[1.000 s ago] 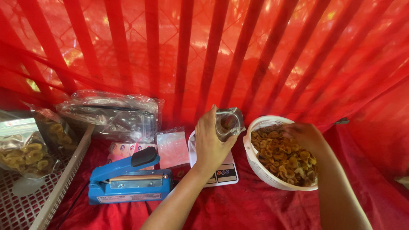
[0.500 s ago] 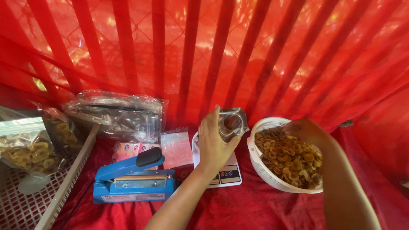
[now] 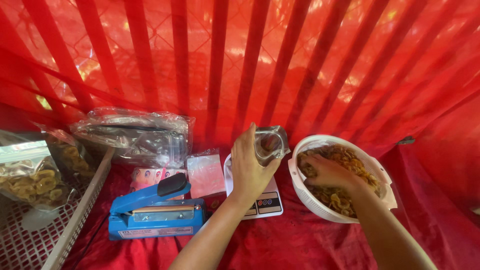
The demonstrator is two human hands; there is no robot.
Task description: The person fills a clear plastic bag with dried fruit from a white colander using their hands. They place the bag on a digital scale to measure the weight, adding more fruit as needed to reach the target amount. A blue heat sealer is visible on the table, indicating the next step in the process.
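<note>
Pouch of clear plastic (mouth open) is held above the white scale, left hand fingers clamped on it; right hand fingers are curled into chips inside the white colander.

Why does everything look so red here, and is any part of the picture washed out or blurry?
Head view: light passes through the red netting behind, tinting the whole scene; bright patches glare at the top, the clear bags show shiny reflections, and the left hand, pouch and white bowl stay reasonably sharp, with straight bars bowing toward the edges.
</note>
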